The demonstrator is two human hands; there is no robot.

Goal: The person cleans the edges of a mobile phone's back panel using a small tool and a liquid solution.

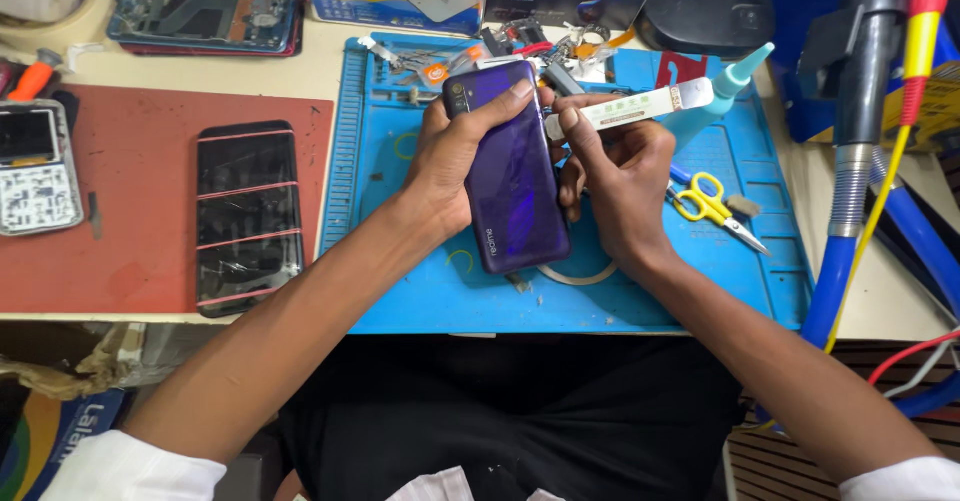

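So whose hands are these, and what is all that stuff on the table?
They belong to one person. The camera sits on that person's head and looks down, so you see what they see. The left hand grips a shiny purple phone, back side up. The right hand holds a thin white tube with a teal nozzle against the phone's edge. Underneath lies a blue rubber work mat. On it are small yellow-handled scissors. To the left, a black cracked phone rests on a red mat.
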